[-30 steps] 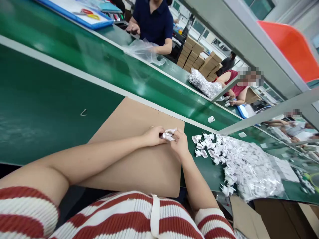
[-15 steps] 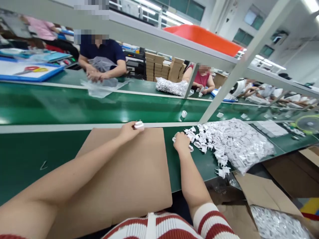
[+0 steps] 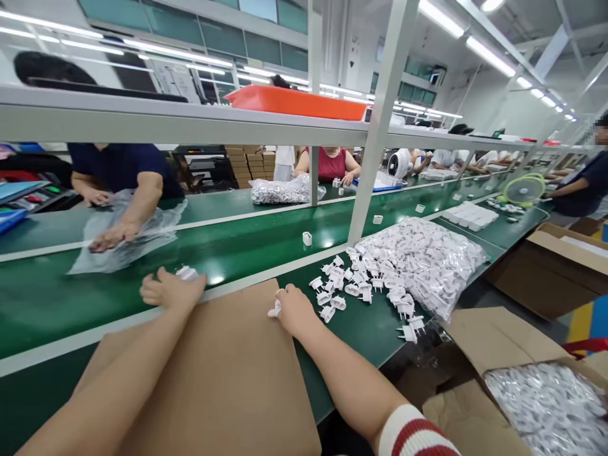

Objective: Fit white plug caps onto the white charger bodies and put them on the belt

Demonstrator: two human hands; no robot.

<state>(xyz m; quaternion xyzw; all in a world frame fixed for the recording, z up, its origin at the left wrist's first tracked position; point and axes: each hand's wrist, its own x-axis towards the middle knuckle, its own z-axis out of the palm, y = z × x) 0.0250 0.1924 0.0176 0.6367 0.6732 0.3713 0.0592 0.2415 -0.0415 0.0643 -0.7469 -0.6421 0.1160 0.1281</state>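
Note:
My left hand reaches over the green conveyor belt, its fingers apart. A white plug adapter shows just beyond this hand, partly hidden by it; touching or apart, I cannot tell. Over the right edge of a brown cardboard sheet, my right hand is closed on a small white plug piece, mostly covered by the fingers. Right of that hand, loose white plug pieces with pins lie scattered on the green table, spilling from a clear plastic bag full of them.
White pieces sit apart along the belt. A slanting white post and a shelf with an orange tray stand ahead. Across the belt, a co-worker's hand presses a plastic bag. An open carton stands at lower right.
My left hand has moved out over the belt and its fingers have opened. My right hand has come away from the loose pieces to the cardboard with one piece. The view has turned right.

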